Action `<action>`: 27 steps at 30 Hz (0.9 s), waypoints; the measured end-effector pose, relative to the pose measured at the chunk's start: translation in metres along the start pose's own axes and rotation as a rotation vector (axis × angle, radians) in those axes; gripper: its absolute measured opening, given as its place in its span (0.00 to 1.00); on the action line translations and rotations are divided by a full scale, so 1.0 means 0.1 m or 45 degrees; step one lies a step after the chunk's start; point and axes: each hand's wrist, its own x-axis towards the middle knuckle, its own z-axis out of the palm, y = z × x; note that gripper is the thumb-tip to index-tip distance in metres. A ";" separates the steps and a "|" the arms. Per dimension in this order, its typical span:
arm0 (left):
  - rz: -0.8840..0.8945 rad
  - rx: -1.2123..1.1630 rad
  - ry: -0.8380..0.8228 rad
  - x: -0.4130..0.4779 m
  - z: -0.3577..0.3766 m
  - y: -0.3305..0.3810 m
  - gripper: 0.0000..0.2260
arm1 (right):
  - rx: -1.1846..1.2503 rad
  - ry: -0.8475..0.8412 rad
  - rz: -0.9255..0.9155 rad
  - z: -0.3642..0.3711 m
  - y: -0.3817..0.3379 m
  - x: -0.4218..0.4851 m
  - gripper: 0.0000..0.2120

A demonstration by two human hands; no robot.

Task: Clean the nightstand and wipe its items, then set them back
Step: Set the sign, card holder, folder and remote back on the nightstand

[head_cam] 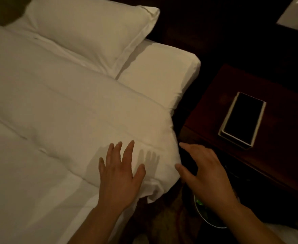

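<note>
Fingers (128,150) splayed; box (242,118) (dark-topped) lies diagonally.

We see one box (242,119) occupying the nightstand (285,155) top; bare wood surrounds it, and the duvet (74,111) corner borders the left gap.

A dark wooden nightstand (267,147) beside the bed bears a white-rimmed, dark-topped box (242,120) lying flat.

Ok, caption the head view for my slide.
Left hand over the duvet, right hand at its corner, beside a nightstand bearing a box.
</note>
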 end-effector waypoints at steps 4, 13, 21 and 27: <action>-0.113 0.022 0.060 -0.16 -0.22 -0.52 0.34 | 0.074 -0.027 -0.093 0.33 -0.45 0.11 0.25; -0.497 -0.027 0.196 -0.64 -0.45 -1.18 0.34 | 0.162 -0.290 -0.379 0.94 -1.12 0.24 0.23; -0.830 -0.164 0.342 -1.27 -0.72 -1.75 0.34 | 0.174 -0.489 -0.642 1.44 -1.87 0.07 0.22; -0.935 -0.268 0.450 -1.77 -0.90 -2.42 0.33 | 0.175 -0.598 -0.773 1.95 -2.60 -0.17 0.20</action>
